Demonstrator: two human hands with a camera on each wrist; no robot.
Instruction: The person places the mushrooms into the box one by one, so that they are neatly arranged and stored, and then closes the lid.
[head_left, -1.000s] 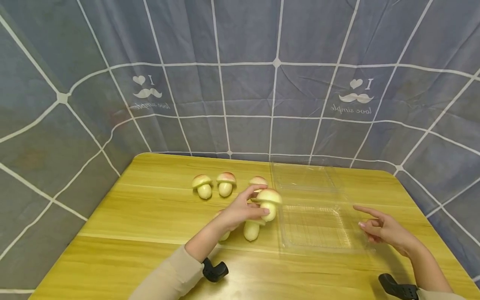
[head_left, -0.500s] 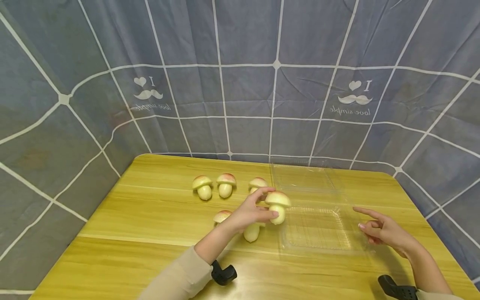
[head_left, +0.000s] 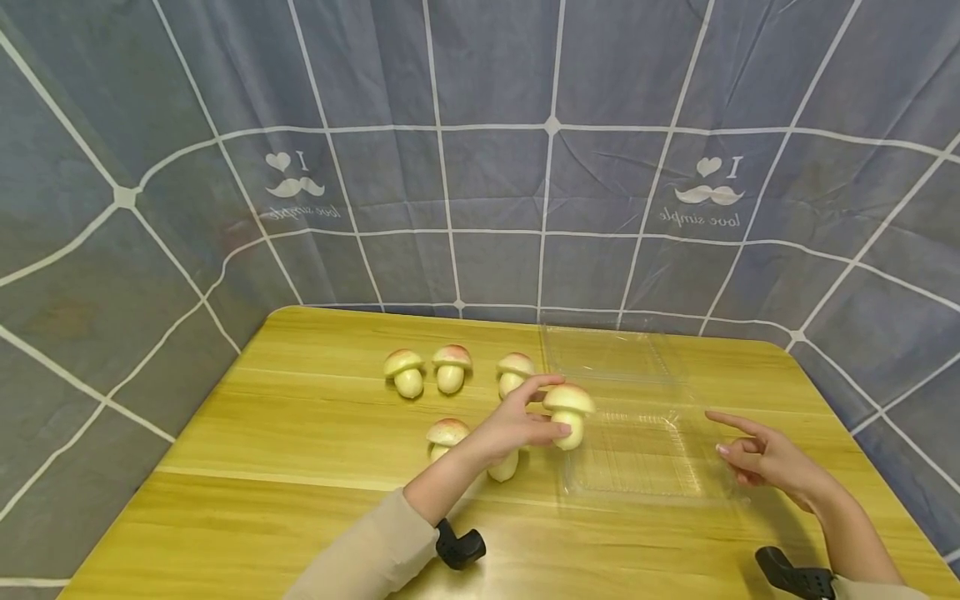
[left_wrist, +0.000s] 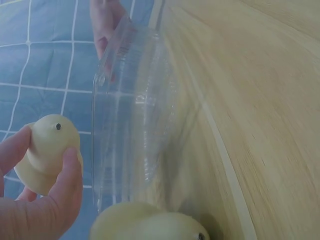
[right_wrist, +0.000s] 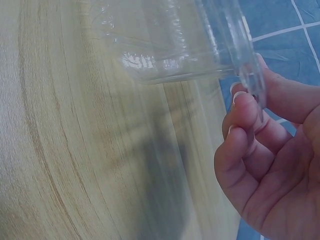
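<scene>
Behind everything, a blue-grey cloth (head_left: 495, 183) is hung, crossed by white lines and printed with hearts, moustaches and reversed lettering. In front of it, a yellowish wooden table (head_left: 247, 425) with rounded far corners is seen. On the right part of the table, a clear plastic container (head_left: 647, 498) is laid open; its lid (head_left: 609, 357) is spread toward the cloth, and fine ribs are shown in the nearer base. At the right side of the base, the rim is pinched by the curled fingers of the right hand (head_left: 776, 458), with the index finger stretched out. By the left hand (head_left: 519, 423), a held mushroom (head_left: 568, 408) is grasped between the thumb and the fingers. It is kept above the table, at the left edge of the container; in the left wrist view, it is seen apart from the clear wall. Its surface is smooth and pale yellow, its thick stem is rounded and pointed downward, and its domed cap is tinted pinkish red on top. Five similar mushrooms (head_left: 452, 370) are placed on the table, three in a far row and two nearer, partly covered by the left arm. At the end of the held stem, a small dark spot (left_wrist: 58, 126) is noticed.
</scene>
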